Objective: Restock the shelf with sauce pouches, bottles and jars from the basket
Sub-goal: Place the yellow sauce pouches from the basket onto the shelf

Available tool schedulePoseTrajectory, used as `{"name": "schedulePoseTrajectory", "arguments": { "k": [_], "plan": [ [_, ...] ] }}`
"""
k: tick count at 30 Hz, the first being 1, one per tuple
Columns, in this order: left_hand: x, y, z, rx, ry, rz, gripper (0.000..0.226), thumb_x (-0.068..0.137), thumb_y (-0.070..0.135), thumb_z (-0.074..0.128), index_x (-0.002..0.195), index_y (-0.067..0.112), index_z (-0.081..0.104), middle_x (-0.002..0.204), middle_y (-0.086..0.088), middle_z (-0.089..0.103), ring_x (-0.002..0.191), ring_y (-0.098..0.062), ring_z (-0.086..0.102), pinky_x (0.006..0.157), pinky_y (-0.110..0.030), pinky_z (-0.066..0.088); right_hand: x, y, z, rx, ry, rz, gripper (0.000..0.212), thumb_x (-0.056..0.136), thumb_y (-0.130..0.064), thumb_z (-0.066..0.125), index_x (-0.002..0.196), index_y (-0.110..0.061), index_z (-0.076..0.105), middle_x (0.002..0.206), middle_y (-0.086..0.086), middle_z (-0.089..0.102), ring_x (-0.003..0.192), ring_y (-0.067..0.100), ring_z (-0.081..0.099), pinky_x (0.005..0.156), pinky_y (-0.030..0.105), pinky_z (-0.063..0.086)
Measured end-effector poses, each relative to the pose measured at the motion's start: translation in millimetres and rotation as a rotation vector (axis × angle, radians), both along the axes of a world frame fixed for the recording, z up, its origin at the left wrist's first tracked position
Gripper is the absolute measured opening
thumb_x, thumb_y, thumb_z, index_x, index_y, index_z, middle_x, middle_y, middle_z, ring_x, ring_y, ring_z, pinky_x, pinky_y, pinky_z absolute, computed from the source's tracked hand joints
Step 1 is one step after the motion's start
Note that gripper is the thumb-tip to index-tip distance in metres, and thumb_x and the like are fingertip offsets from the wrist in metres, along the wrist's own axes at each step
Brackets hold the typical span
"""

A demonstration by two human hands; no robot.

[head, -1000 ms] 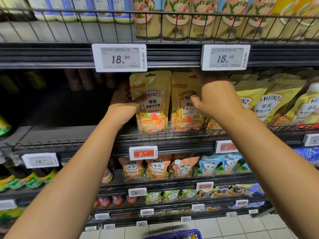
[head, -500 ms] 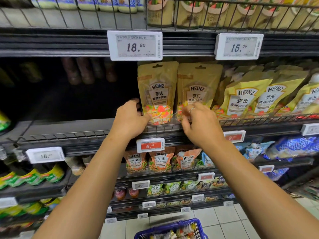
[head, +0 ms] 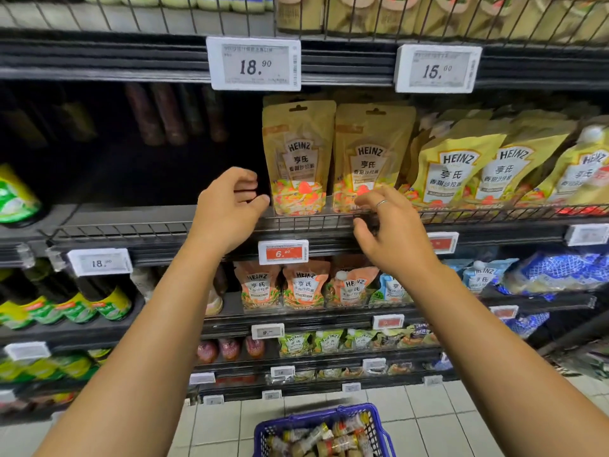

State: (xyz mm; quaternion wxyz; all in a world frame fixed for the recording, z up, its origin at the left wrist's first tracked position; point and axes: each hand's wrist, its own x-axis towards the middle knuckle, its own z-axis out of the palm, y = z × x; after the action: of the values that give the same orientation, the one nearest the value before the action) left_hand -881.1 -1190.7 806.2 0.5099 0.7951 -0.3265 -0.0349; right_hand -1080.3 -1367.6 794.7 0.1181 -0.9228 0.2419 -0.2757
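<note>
Gold Heinz pouches: two stand upright side by side at the front of the wire-fronted shelf [head: 329, 222], left pouch [head: 298, 159] and right pouch [head: 372, 159], touching along their edges, under the 18.90 price tag [head: 253, 63]. Head view only. Left hand [head: 227, 206] hangs just left of the left pouch's lower corner, fingers loosely curled, holding nothing; fingertip close to the pouch edge, contact cannot be told. Right hand [head: 389, 232] hovers in front of the shelf's wire rail below the right pouch, fingers relaxed and slightly spread, thumb underneath, gripping nothing; a ring shows on one finger. More yellow Heinz pouches [head: 458, 169] lean in a row to the right, under the 15.00 tag [head: 436, 69]. Shelf space left of the two pouches is dark, with some dim bottles [head: 155, 113] at the back. Next shelf down: orange Heinz pouches [head: 283, 285] behind a red 6.90 tag [head: 283, 252], blue-packed ones [head: 392, 288] beside them. Green-labelled bottles [head: 82, 305] at lower left. Blue basket [head: 263, 430] sits on the tiled floor [head: 428, 417] at bottom centre, between the forearms, with small packed items inside, too blurred to identify
</note>
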Motion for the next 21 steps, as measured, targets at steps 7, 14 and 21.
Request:
{"name": "schedulePoseTrajectory", "arguments": {
  "k": [7, 14, 21],
  "plan": [
    [-67, 42, -41, -0.25, -0.123, 0.068, 0.023, 0.089, 0.01, 0.068, 0.107, 0.025, 0.067, 0.104, 0.014, 0.07, 0.1, -0.005, 0.067, 0.091, -0.018, 0.052, -60, -8, -36, 0.172, -0.083, 0.097, 0.034, 0.09, -0.021, 0.068, 0.123, -0.016, 0.064, 0.12, 0.001, 0.059, 0.118, 0.016, 0.052, 0.098, 0.015, 0.032],
    [-141, 68, -135, -0.032, 0.106, 0.169, 0.034, 0.089, 0.006, 0.069, 0.1, 0.037, 0.063, 0.1, 0.012, 0.07, 0.092, -0.009, 0.067, 0.091, -0.025, 0.052, -126, -28, -119, 0.44, 0.012, 0.089, 0.026, 0.085, -0.027, 0.074, 0.11, -0.022, 0.065, 0.105, -0.003, 0.06, 0.096, 0.015, 0.059, 0.086, 0.031, 0.048],
    [-233, 104, -264, 0.343, 0.494, 0.308, 0.018, 0.091, 0.004, 0.066, 0.091, 0.022, 0.066, 0.093, -0.001, 0.069, 0.084, -0.014, 0.063, 0.085, -0.031, 0.048, -208, -21, -248, 0.875, 0.451, -0.033, 0.016, 0.085, -0.027, 0.072, 0.091, -0.015, 0.064, 0.089, 0.004, 0.069, 0.09, 0.028, 0.066, 0.08, 0.035, 0.052]
  ]
}}
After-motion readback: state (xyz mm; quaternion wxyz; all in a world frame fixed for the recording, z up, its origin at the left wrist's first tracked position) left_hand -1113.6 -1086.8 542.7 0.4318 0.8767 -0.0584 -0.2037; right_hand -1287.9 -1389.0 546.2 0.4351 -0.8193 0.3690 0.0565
